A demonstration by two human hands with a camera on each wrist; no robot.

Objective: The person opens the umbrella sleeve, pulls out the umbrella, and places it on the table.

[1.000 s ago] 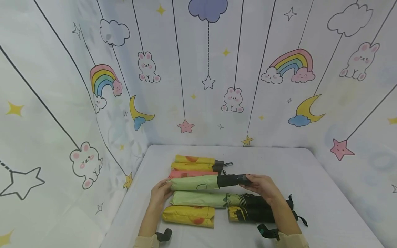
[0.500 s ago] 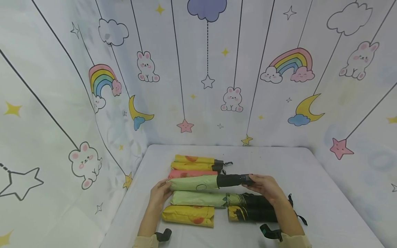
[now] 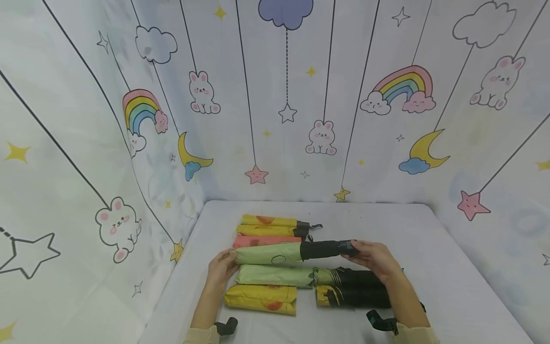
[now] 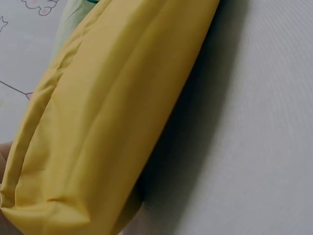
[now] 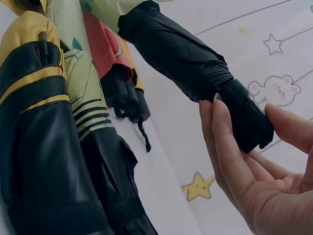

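Observation:
A folding umbrella (image 3: 324, 249), black where it shows, sticks out of a light green sleeve (image 3: 268, 253) above the table. My left hand (image 3: 221, 268) grips the sleeve's closed left end. My right hand (image 3: 378, 260) pinches the black handle (image 5: 244, 115) between thumb and fingers. Just below lies a second light green sleeve (image 3: 275, 276), with a black and green folded umbrella (image 3: 352, 277) at its right end. Nearer me are a yellow sleeve (image 3: 259, 300) and a black and yellow folded umbrella (image 3: 356, 297), apart from each other. That yellow sleeve (image 4: 107, 107) fills much of the left wrist view.
Behind the held umbrella lie a coral-red sleeved umbrella (image 3: 268, 241) and two yellow sleeved ones (image 3: 266, 230), their black handles pointing right. The white table (image 3: 378, 220) ends at a cloth backdrop (image 3: 288, 157) printed with stars, rabbits and rainbows.
My right hand has moved a little to the right with the handle, and a longer stretch of black umbrella shows outside the green sleeve. The left hand has stayed in place.

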